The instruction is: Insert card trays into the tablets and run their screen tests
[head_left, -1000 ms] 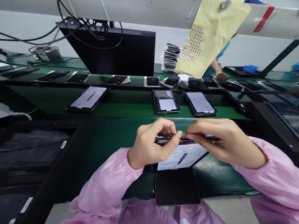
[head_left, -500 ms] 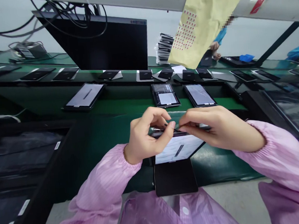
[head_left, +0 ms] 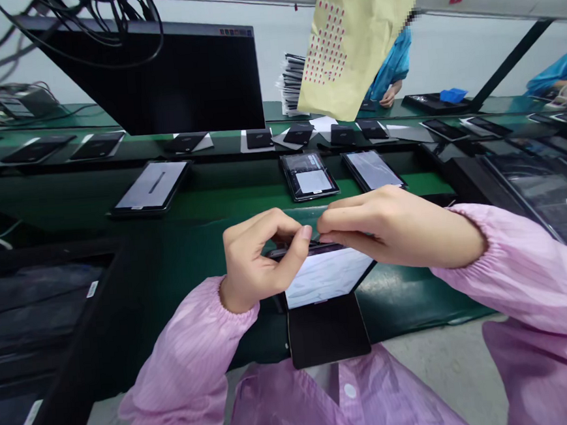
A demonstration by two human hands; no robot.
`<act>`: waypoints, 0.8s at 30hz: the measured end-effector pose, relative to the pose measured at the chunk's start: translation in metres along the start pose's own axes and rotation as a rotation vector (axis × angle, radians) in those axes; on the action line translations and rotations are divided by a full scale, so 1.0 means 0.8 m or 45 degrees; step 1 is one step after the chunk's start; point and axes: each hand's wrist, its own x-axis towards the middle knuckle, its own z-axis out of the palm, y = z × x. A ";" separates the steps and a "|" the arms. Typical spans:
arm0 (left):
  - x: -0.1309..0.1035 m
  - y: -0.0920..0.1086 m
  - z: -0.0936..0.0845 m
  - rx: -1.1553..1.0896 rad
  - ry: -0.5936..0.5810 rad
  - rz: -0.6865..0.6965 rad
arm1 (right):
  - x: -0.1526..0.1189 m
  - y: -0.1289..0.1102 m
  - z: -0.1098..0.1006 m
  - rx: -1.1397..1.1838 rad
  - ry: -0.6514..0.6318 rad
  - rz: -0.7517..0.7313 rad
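A tablet (head_left: pixel 325 278) with a lit white screen leans upright in a black folding cover (head_left: pixel 328 332) at the bench's front edge. Both hands meet at the tablet's top edge. My left hand (head_left: pixel 262 257) is curled, thumb and fingers pinched near the top left corner. My right hand (head_left: pixel 388 230) has its fingertips pressed together beside the left thumb. What the fingertips hold is hidden; only a thin dark bit of the top edge shows between them.
Behind the hands lie a tablet on the left (head_left: pixel 152 187), a film-covered tablet (head_left: pixel 309 174) and another tablet (head_left: pixel 373 169). A dark monitor (head_left: pixel 180 83) and yellow paper (head_left: pixel 349 43) hang above. A black bin (head_left: pixel 109 305) stands left. A person in blue (head_left: pixel 394 66) works across the bench.
The view has shifted a little. My right hand has risen slightly over the tablet's top edge. The dark bar on the lit screen is gone. The person across has moved a hand.
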 end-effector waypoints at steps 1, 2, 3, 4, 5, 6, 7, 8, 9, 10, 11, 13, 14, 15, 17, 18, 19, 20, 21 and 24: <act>0.000 -0.001 0.000 0.005 0.003 -0.003 | 0.000 0.001 0.000 -0.010 0.003 -0.009; 0.000 -0.001 0.000 0.008 0.004 -0.005 | 0.001 0.001 0.000 -0.020 0.005 -0.016; 0.000 -0.001 0.000 0.008 0.005 -0.001 | 0.001 0.001 0.000 -0.029 0.009 -0.020; 0.000 -0.002 0.001 0.009 0.006 0.001 | 0.001 0.002 0.000 -0.035 0.010 -0.022; 0.000 -0.002 0.001 0.012 0.010 0.004 | 0.001 0.002 0.001 -0.038 0.010 -0.022; 0.001 -0.002 0.001 0.016 0.010 0.003 | 0.002 0.002 0.001 -0.040 0.006 -0.024; 0.001 -0.002 0.001 0.021 0.011 0.001 | 0.002 0.003 0.001 -0.041 0.003 -0.025; 0.002 -0.002 0.001 0.023 0.012 0.000 | 0.002 0.003 0.002 -0.040 -0.001 -0.026; 0.002 -0.002 0.001 0.023 0.013 0.004 | 0.002 0.004 0.002 -0.039 -0.004 -0.029; 0.003 -0.002 0.002 0.024 0.014 0.006 | 0.002 0.004 0.001 -0.036 -0.007 -0.030; 0.003 -0.002 0.002 0.023 0.015 0.009 | 0.002 0.005 0.001 -0.031 -0.014 -0.026; 0.003 -0.001 0.001 0.020 0.015 0.012 | 0.003 0.005 0.000 -0.015 -0.025 -0.008; 0.003 -0.001 0.001 0.020 0.015 0.011 | 0.003 0.006 -0.001 -0.005 -0.029 0.002; 0.003 -0.001 0.001 0.021 0.012 0.011 | 0.003 0.006 -0.002 0.006 -0.027 0.012; 0.003 0.000 0.000 0.026 0.009 0.022 | 0.003 0.005 -0.005 0.020 -0.011 0.031; 0.003 0.000 0.000 0.031 0.005 0.027 | 0.003 0.005 -0.005 0.025 0.003 0.038; 0.003 -0.001 0.000 0.035 0.004 0.033 | 0.003 0.005 -0.006 0.029 0.010 0.043; 0.002 -0.001 0.000 0.036 0.002 0.037 | 0.002 0.005 -0.007 0.031 0.014 0.044; 0.002 -0.002 0.000 0.036 -0.001 0.036 | 0.002 0.004 -0.007 0.034 0.013 0.044; 0.001 -0.003 0.000 0.028 -0.002 0.018 | 0.002 0.004 -0.008 0.035 -0.002 0.027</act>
